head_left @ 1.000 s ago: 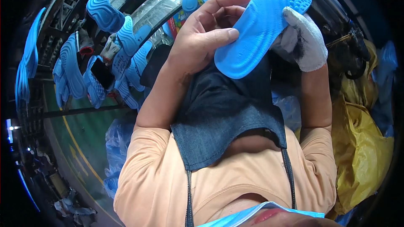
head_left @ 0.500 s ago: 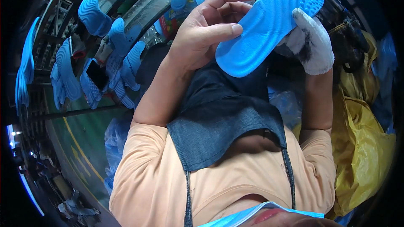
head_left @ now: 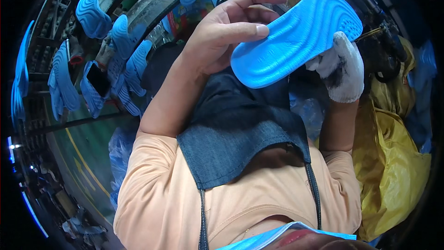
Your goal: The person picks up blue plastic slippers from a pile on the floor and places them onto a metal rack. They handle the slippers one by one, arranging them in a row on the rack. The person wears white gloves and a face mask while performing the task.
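A blue shoe insole (head_left: 296, 41) with wavy ridges and a dotted patch at its far right end is held up between my hands, slanting from lower left to upper right. My bare left hand (head_left: 226, 32) has its thumb on the insole's left edge, with the index finger raised and the other fingers curled partly behind it. My right hand (head_left: 342, 71), in a white knitted glove with dark stains, grips the insole near the dotted end, thumb on top. The remaining right fingers are mostly hidden underneath.
More blue insoles (head_left: 64, 76) hang or lie on a dark metal rack at the left. A black phone (head_left: 98, 83) rests among them. Yellow plastic sacking (head_left: 393, 166) bulges at the right. Clear plastic bags (head_left: 121, 153) sit by my left side, above green floor (head_left: 78, 157).
The insole has dropped at its right end and lies flatter, its top end lower in view. My right hand has moved down with it; the left keeps its thumb on the edge.
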Motion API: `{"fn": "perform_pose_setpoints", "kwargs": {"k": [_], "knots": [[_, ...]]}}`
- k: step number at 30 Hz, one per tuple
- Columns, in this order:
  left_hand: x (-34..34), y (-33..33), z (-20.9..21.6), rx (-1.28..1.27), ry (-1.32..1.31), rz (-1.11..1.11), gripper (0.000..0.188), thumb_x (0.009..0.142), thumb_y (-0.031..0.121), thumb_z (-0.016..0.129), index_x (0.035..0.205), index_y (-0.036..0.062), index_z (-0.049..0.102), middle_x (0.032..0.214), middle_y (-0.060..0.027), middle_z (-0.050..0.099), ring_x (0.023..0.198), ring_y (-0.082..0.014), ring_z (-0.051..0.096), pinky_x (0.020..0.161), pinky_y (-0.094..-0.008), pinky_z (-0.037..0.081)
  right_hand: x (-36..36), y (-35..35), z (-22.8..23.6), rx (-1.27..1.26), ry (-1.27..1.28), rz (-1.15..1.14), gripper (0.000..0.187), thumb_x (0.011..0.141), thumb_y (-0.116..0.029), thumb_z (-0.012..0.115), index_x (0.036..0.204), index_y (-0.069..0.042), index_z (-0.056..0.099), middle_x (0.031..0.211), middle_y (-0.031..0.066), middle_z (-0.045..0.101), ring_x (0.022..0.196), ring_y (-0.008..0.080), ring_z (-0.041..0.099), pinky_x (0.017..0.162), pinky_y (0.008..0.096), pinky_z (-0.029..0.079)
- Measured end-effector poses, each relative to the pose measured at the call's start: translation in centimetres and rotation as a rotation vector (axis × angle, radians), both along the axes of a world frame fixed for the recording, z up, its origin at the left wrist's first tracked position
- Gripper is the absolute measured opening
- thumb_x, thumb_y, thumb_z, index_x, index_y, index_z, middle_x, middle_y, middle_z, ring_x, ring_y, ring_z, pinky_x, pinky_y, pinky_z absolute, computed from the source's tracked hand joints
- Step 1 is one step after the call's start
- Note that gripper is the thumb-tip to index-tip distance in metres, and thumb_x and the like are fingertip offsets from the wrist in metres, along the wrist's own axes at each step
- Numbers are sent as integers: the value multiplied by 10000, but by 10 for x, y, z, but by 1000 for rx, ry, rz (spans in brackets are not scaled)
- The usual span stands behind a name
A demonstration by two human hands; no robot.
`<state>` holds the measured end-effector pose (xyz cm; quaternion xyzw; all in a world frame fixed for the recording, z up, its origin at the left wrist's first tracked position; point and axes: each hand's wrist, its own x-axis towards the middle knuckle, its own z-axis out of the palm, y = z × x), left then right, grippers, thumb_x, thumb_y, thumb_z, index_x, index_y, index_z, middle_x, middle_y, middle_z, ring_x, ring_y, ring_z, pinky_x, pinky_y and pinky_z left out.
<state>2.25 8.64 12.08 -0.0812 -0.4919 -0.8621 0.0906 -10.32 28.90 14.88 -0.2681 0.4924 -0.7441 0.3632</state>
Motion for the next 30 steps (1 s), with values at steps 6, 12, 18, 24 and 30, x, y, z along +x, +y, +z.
{"fn": "perform_pose_setpoints", "kwargs": {"k": [6,12,18,24,30], "knots": [[0,9,-13,21,-87,-11,592,870,128,636,1382,-41,392,1257,-206,578,1118,-229,623,965,-337,513,8,3,-17,22,20,-77,413,978,-275,491,1185,83,506,888,136,624,699,183,569,611,294,437],[-2,7,-19,62,-88,-24,565,883,124,627,1372,-42,398,1255,-207,579,1122,-233,623,970,-341,513,6,0,-29,-87,-118,-49,365,953,-213,536,1188,67,538,894,168,690,726,218,675,629,287,543],[-3,1,-23,9,-75,-5,550,891,116,620,1372,-33,400,1246,-205,585,1113,-229,628,965,-342,518,4,-3,-33,-2,-40,-88,392,949,-266,545,1157,66,566,854,175,696,707,195,670,627,267,530],[-3,-2,-26,16,-25,18,542,894,110,615,1371,-30,400,1238,-202,590,1107,-223,630,961,-341,519,3,-5,-33,53,40,-26,457,948,-274,548,1246,66,484,923,134,626,744,175,596,609,270,458],[0,-5,-27,-17,-3,25,535,896,118,613,1368,-28,407,1159,-173,627,1060,-195,644,920,-313,528,17,-5,-32,127,177,-168,399,944,-283,524,1091,85,576,818,188,688,669,217,645,625,310,513]]}}
